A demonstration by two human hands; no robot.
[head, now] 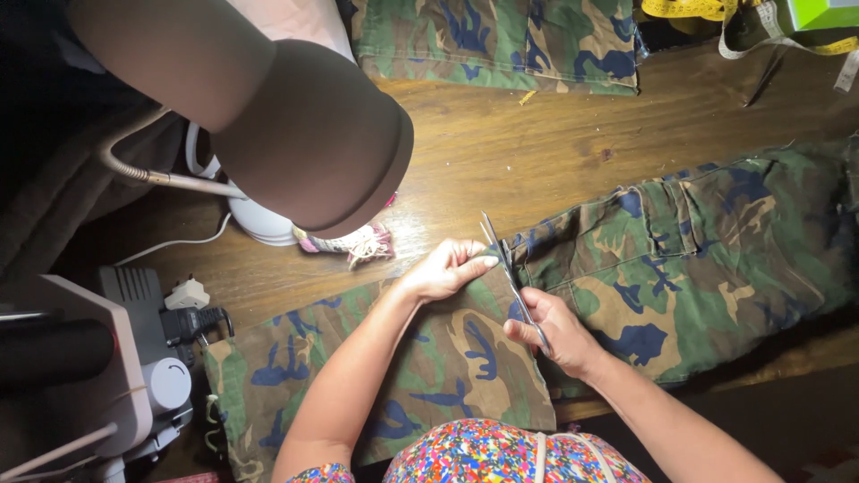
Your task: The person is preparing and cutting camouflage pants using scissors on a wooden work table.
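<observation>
1. A dark wooden worktop (501,152) fills the view, lit from a brown lamp shade (313,134) at upper left.
2. A camouflage trouser leg (680,259) lies across the worktop from left to right.
3. The right hand (559,331) is closed around the handles of scissors (510,277), whose blades cross the cloth.
4. The left hand (443,268) pinches the cloth edge just beside the blades.
5. More camouflage cloth (501,40) lies at the far edge, with a yellow measuring tape (707,9) near it.
6. A sewing machine (107,376) stands at lower left.
</observation>
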